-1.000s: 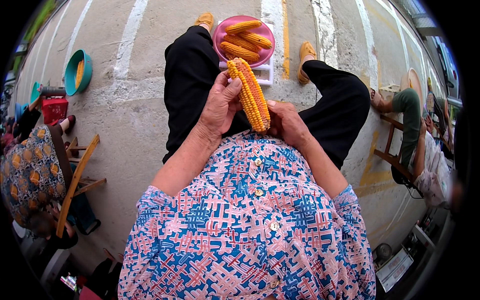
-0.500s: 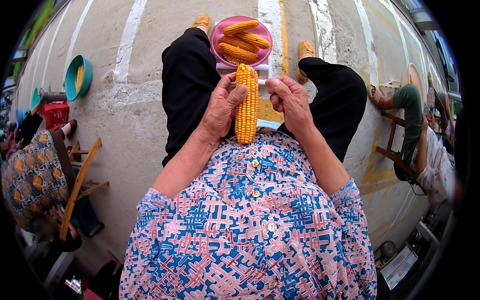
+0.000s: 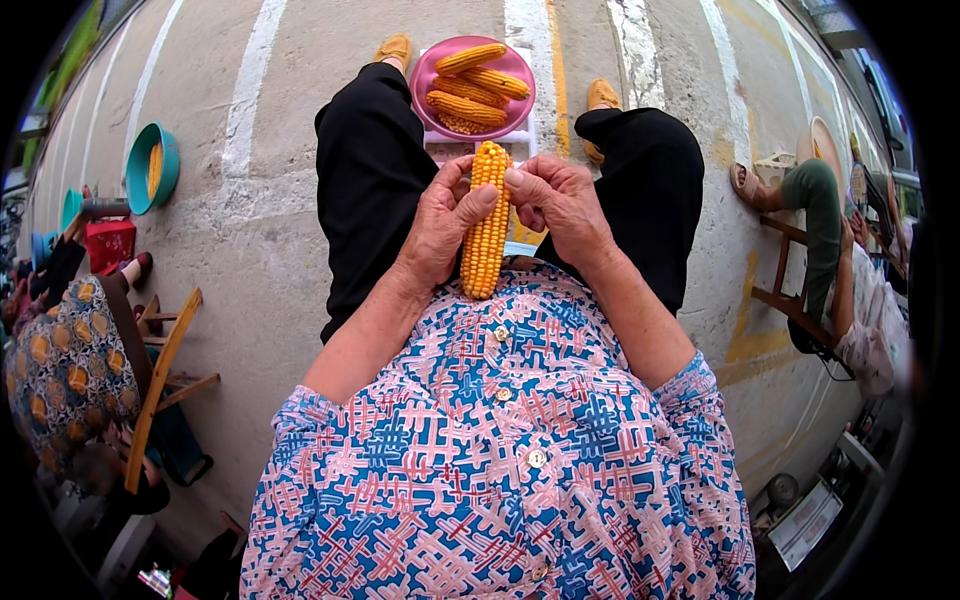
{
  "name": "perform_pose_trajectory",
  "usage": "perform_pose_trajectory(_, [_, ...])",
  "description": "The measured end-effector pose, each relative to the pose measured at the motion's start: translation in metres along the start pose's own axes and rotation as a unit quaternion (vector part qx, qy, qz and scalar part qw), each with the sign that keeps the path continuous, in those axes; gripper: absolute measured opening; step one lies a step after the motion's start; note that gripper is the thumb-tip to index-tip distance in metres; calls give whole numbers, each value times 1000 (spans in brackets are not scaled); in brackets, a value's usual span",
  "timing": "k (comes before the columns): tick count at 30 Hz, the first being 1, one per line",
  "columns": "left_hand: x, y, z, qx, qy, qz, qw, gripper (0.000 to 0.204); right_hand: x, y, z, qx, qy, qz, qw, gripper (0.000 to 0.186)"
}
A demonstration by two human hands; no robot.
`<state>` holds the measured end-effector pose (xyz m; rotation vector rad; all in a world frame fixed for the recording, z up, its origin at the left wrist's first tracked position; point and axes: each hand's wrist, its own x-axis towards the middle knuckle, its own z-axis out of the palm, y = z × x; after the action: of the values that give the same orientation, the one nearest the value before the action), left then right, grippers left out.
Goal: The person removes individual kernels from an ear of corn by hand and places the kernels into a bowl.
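A yellow corn cob [image 3: 485, 225] stands lengthwise between my hands, its lower end against my patterned shirt [image 3: 500, 430]. My left hand [image 3: 445, 215] is closed round its left side, thumb lying along the kernels. At the upper right side, my right hand [image 3: 562, 205] presses its thumb on the cob, with the other fingers curled and partly hidden. Beyond the hands, a pink basin [image 3: 423, 75] holds several more cobs [image 3: 470, 85] and some loose kernels [image 3: 462, 124].
The basin rests on a white stool [image 3: 525, 150] between my feet. To the left are a teal basin [image 3: 135, 172] with corn in it, a wooden chair [image 3: 165, 375] and a seated person [image 3: 70, 370]. Another seated person [image 3: 835, 240] is at the right.
My right hand has moved left onto the cob, its thumb now touching the kernels. The cob sits slightly lower and further left in view, still in my left hand.
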<state>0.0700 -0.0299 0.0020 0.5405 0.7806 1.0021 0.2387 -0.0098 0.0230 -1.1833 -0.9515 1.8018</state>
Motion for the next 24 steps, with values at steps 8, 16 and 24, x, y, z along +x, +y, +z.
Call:
perform_pose_trajectory(8, [-2,0,-1,2,-5,6,1000,52,-1,2,0,16,15,26,999,17])
perform_pose_trajectory(16, [-2,3,0,-4,-7,-7,1000,50,-1,6,-5,104,8,70,992,16])
perform_pose_trajectory(24, [-2,7,-6,-91,18,-3,996,39,-3,1,-10,197,31,85,976,9])
